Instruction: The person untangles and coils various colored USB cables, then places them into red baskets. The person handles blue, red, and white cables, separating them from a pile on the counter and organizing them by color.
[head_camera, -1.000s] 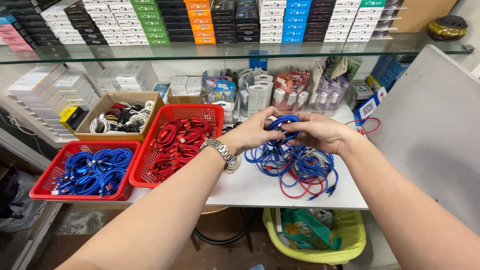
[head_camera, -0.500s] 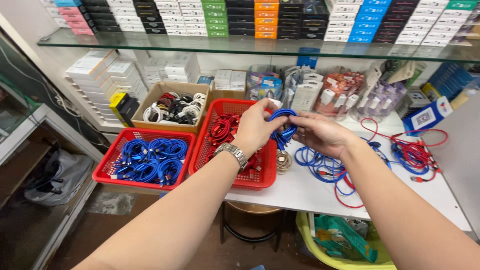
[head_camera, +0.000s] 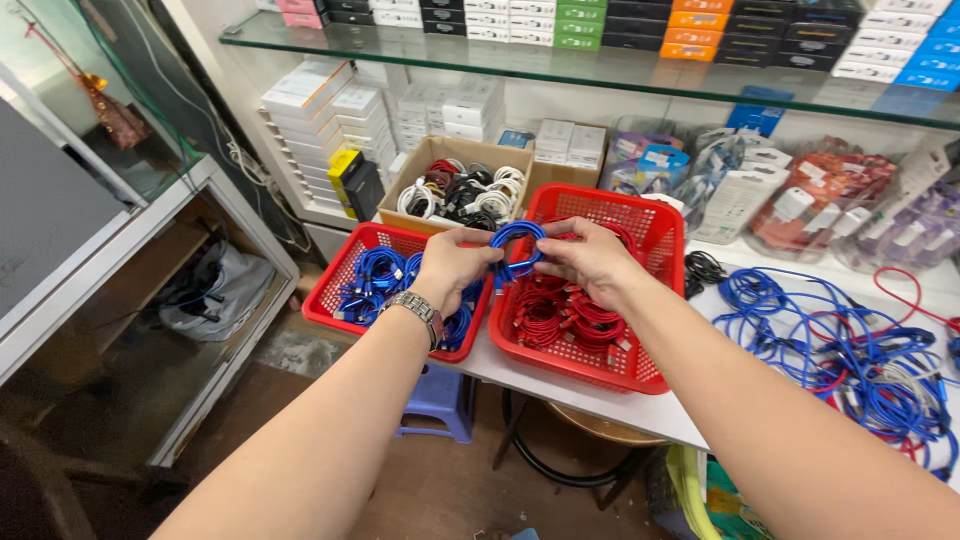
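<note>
On the white table (head_camera: 600, 395), red basket (head_camera: 655, 225) holds red cables (head_camera: 560, 315).

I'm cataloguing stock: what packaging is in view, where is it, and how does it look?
Small coloured boxes: glass shelf on top, pink, white, green, orange, black and blue rows.
White boxes: stacked at the left wall.
Clear plastic bags: behind the red basket, holding carded goods.
Brown cardboard box: holds coiled cables.

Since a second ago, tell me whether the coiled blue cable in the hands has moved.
Yes. The coiled blue cable has gone leftward, from above the loose cable pile on the white table to the gap between the red basket and the smaller red basket.
</note>
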